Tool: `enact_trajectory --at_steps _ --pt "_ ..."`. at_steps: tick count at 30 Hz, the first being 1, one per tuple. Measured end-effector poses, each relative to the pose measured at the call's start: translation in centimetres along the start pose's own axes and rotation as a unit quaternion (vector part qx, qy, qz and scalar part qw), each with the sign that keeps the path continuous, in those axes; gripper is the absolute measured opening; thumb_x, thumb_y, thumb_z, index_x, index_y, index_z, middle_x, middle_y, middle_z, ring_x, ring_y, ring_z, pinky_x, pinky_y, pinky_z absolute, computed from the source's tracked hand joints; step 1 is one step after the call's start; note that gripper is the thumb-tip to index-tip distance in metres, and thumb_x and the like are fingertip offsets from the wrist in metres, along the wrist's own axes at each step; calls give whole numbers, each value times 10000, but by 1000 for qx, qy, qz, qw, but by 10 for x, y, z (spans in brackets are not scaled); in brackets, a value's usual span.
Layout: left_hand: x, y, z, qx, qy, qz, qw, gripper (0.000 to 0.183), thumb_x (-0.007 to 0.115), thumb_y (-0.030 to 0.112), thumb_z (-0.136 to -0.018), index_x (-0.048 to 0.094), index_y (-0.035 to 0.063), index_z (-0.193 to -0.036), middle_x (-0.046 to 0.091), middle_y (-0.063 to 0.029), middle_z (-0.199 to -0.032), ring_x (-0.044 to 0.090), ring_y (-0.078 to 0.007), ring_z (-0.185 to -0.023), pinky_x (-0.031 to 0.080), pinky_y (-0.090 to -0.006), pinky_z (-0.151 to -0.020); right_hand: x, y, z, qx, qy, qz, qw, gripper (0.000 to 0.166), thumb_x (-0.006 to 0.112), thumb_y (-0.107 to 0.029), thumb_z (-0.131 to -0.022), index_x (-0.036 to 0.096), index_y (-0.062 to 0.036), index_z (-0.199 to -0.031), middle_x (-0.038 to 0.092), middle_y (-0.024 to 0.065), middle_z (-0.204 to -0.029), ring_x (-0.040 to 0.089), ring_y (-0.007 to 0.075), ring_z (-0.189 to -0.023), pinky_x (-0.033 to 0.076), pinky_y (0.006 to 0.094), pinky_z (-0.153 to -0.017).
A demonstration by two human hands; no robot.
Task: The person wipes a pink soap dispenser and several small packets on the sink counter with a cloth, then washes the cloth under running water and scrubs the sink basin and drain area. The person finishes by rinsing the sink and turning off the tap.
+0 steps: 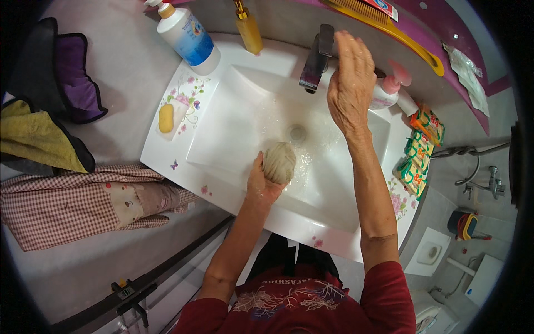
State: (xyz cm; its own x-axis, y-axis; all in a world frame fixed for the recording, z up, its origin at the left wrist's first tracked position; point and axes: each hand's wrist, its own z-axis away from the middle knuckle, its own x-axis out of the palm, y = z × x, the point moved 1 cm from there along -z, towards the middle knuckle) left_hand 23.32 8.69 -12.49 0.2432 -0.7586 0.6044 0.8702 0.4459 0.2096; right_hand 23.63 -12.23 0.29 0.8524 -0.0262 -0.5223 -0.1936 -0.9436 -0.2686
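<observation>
My left hand [267,181] holds a bunched-up beige cloth [280,163], low over the front left of the white ceramic washbasin [225,137]. Raised at the back of the basin, my right hand [352,75] has its fingers extended close together beside the lever of the dark faucet [312,69]; whether they touch the lever I cannot tell. Nothing shows in that hand, though its palm is hidden. Wet streaks glisten around the metal drain [296,133]. No clear stream shows under the spout.
A yellow soap bar [166,118] lies on the left rim. Behind stand a white-and-blue pump bottle [187,37], a yellow pump bottle [249,31] and a pink-topped one [386,92]. Wrapped packs [411,177] line the right rim. Cloths [79,79] and a checked garment [75,204] hang left.
</observation>
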Motion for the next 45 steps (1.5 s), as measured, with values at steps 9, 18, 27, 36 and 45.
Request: enact_trajectory --at_steps 9,18,27,36,45 --pt "12 18 19 49 -25 -9 998 524 405 429 -915 396 72 -1298 438 -134 -1310 447 -298 -1193 372 -497 -956 16 14 16 -11 -104 14 994 602 507 75 -692 463 -90 -1269 479 54 -1306 417 286 -1219 347 415 -927" --pt "23 17 28 37 -94 74 992 705 411 572 -861 355 53 -1335 390 -155 -1343 418 -318 -1223 382 -465 -977 -19 -22 82 145 -108 -225 957 556 611 -110 -728 452 0 -1249 507 194 -1180 487 349 -1040 402 418 -871" --pt "23 -5 16 -2 -199 -111 974 618 628 398 -839 369 74 -1297 457 -97 -1258 454 -223 -1183 435 -406 -948 23 -21 145 497 -321 -702 396 465 630 -202 -815 468 -40 -1220 592 148 -1064 572 249 -1003 481 367 -877" --pt "39 11 36 -80 -199 -334 918 550 669 68 -768 394 107 -1243 520 -59 -1106 569 -164 -991 540 -299 -712 -2 -42 98 400 -334 -715 466 236 571 -60 -815 572 -46 -1051 614 129 -917 602 202 -821 515 339 -767" --pt "52 17 24 -41 -187 -600 777 386 746 210 -675 565 40 -970 594 -32 -888 591 -149 -808 469 -264 -600 6 -44 79 391 -466 -490 624 329 556 -292 -887 531 -43 -675 498 -1 -634 485 94 -641 425 257 -595"
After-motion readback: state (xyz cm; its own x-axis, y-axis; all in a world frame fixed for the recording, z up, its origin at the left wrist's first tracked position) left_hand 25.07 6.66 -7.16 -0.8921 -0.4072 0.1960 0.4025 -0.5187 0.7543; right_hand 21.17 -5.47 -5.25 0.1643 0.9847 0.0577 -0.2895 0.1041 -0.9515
